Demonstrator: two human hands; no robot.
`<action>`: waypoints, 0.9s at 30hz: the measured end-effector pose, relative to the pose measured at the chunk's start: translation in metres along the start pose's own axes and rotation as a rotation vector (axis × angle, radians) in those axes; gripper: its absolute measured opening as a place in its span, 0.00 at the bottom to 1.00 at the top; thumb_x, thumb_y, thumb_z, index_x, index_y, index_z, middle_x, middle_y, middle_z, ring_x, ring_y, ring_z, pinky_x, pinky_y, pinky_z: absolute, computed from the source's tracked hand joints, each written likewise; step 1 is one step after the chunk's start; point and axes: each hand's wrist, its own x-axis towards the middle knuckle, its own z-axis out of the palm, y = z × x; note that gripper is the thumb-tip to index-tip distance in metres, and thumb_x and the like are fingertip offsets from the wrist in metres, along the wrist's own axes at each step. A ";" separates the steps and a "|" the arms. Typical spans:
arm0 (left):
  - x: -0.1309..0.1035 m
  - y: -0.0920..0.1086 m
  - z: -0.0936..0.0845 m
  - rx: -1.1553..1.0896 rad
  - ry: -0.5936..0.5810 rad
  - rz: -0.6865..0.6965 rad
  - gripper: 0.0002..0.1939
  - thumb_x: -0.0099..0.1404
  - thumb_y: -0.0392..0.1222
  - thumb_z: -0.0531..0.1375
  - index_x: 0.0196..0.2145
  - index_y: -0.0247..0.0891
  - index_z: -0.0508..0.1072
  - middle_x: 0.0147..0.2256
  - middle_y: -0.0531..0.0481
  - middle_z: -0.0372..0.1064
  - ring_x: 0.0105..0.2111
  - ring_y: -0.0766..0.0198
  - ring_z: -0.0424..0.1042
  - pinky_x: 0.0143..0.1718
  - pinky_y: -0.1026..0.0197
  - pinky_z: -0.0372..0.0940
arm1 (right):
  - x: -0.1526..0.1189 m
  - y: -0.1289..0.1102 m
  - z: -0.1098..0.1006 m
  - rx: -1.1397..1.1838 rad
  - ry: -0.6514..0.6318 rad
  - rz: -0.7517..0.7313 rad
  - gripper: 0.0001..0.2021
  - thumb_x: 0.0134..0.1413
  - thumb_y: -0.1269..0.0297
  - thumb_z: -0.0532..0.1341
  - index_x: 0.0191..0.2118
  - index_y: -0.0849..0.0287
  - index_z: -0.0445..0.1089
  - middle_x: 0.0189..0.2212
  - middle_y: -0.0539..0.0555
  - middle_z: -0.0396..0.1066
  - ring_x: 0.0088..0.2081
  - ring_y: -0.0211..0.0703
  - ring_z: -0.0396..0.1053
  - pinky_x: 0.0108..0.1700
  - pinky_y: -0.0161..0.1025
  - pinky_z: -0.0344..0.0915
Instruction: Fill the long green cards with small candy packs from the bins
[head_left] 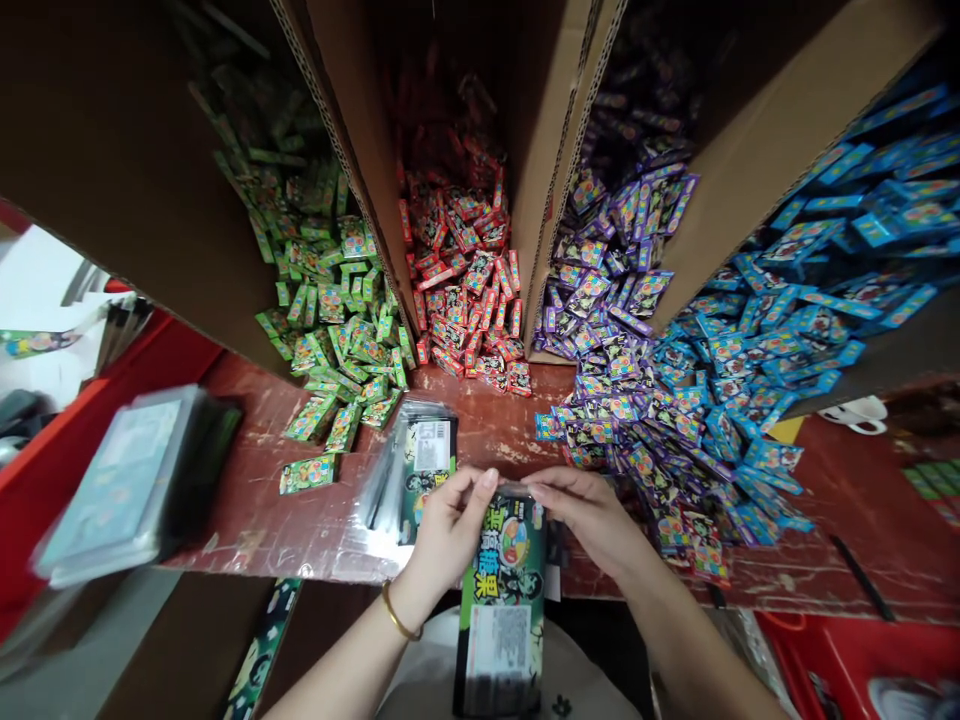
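Centrally, at the near edge of a worn red-brown counter, a long flat black-and-green printed pouch hangs between the left hand and the right hand. Both grips are narrow, thumbs and fingertips pinching its clear top edge near either corner. The characters 搞糖果 can be read down its front, beside a multicoloured wheel; a white label lower down carries print too small to make out. Just left of the pouch, a fanned stack of clear sleeves with black-and-green cards shows another white label with a barcode. Towards the left end, a blurred pile of clear plastic sleeves with pale blue printing juts past the near edge, its writing unreadable. Tall brown cardboard dividers along the far side separate heaps of small green packets, red packets, purple packets and blue packets. Purple and blue ones spill close to the near edge, crowding the right hand's side, while bare counter shows between the red heap and the hands, and left of the fanned stack.
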 end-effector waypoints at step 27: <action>0.004 0.012 0.004 -0.131 -0.005 -0.056 0.10 0.61 0.47 0.60 0.31 0.36 0.70 0.27 0.50 0.72 0.27 0.65 0.70 0.30 0.65 0.63 | -0.002 -0.004 -0.007 -0.228 -0.001 -0.214 0.11 0.46 0.55 0.66 0.32 0.57 0.76 0.27 0.53 0.76 0.27 0.40 0.71 0.29 0.34 0.68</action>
